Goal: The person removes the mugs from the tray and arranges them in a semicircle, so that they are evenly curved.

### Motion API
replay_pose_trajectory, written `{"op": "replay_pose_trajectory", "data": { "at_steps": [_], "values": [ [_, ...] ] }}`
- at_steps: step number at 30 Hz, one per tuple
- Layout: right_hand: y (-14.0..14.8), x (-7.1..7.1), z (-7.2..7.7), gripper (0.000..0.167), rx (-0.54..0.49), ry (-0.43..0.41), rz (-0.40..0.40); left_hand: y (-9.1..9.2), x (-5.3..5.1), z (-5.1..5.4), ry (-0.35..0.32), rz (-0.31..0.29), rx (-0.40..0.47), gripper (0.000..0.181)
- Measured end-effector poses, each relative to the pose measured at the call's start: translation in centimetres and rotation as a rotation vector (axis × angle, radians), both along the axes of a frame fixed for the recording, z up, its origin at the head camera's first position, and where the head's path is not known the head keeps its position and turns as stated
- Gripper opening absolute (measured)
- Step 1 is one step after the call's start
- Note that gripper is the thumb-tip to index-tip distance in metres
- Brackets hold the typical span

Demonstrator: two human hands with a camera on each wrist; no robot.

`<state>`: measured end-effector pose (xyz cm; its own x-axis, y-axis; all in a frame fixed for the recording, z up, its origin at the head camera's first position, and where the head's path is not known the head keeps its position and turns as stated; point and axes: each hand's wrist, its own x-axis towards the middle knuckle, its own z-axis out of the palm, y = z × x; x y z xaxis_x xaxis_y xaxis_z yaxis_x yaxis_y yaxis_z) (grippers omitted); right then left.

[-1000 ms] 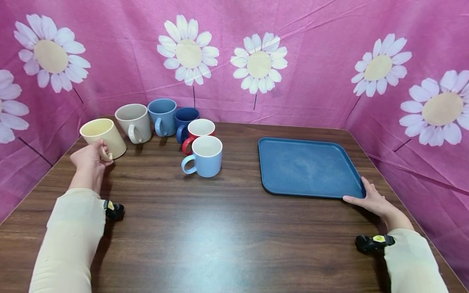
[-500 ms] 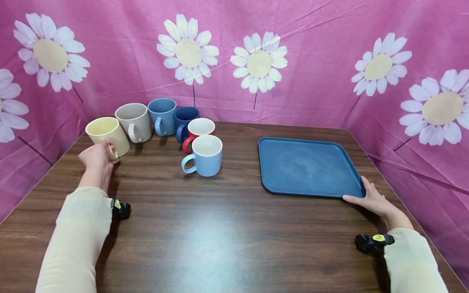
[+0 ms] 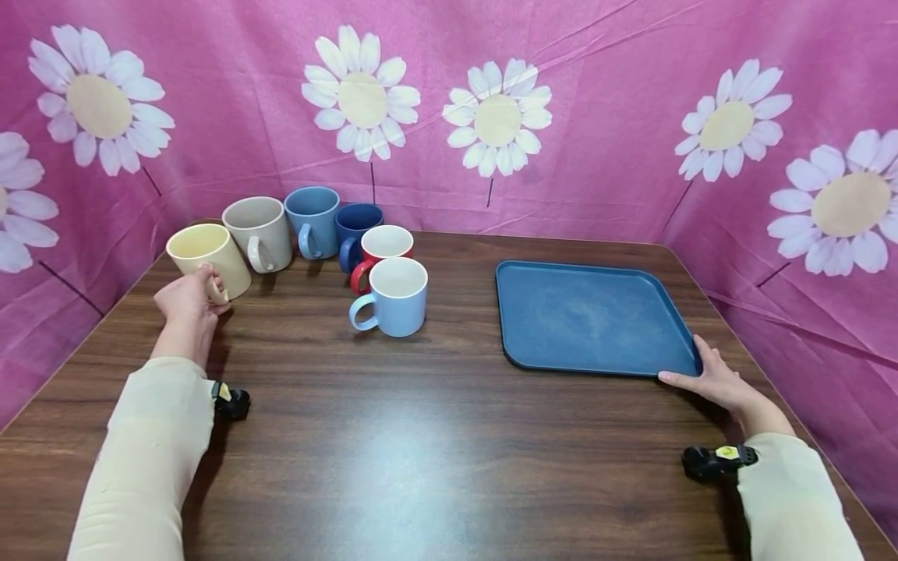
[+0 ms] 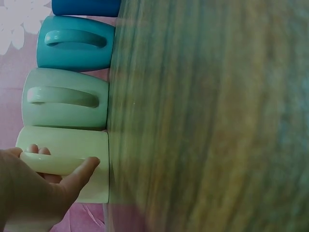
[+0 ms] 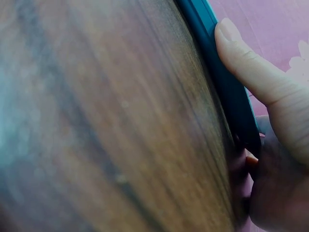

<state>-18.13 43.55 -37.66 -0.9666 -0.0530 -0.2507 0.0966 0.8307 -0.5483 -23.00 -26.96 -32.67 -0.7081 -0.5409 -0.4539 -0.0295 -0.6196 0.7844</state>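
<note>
At the left end of a row of mugs stands a pale yellow mug [image 3: 210, 261]. My left hand [image 3: 185, 300] holds it by the handle; in the left wrist view, the thumb lies against the handle [image 4: 53, 163] and the fingertips show behind it. Close beside the yellow mug is a grey mug [image 3: 258, 234]. On the right, a blue rectangular tray [image 3: 596, 319] lies on the table. Its near right corner is gripped by my right hand [image 3: 712, 383], with the thumb at the front edge and the fingers by the right side, partly hidden in the right wrist view.
Further along the row come a medium blue mug [image 3: 313, 222], a navy mug [image 3: 356, 226] and a red mug [image 3: 386, 243] with a white inside. A light blue mug [image 3: 400, 300] stands in front of the red one. Pink flowered cloth [image 3: 596, 156] surrounds the wooden table [image 3: 421, 452].
My left hand has shifted the yellow mug slightly right, up close to the grey mug, mostly in the first half second. The right hand and the tray stay where they were.
</note>
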Motion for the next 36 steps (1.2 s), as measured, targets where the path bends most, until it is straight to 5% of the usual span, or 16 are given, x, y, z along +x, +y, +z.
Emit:
{"op": "replay_pose_trajectory", "data": {
  "at_steps": [15, 20, 23, 25, 30, 36],
  "values": [
    [0.1, -0.4, 0.4, 0.1, -0.016, -0.026, 0.025, -0.6, 0.8, -0.2, -0.009, -0.116, -0.075, 0.015],
    [0.4, -0.8, 0.5, 0.1, -0.01, -0.032, 0.068, -2.1, 1.2, -0.6, -0.035, -0.19, -0.183, 0.016],
    [0.5, -0.8, 0.7, 0.101, 0.029, -0.048, 0.081, -3.6, 1.1, -1.1, -0.128, -0.206, -0.386, 0.022],
    [0.6, -0.9, 1.0, 0.1, 0.059, -0.056, 0.085, -4.0, 1.4, -0.8, -0.246, -0.224, -0.631, 0.029],
    [0.5, -1.4, 3.0, 0.095, 0.096, -0.054, 0.089, -3.0, 2.4, 2.1, -0.459, -0.322, -1.226, 0.07],
    [-1.6, -3.0, 6.5, 0.09, 0.153, 0.087, 0.108, -1.2, 1.5, 4.9, -0.36, -0.409, -1.53, 0.077]
  ]
}}
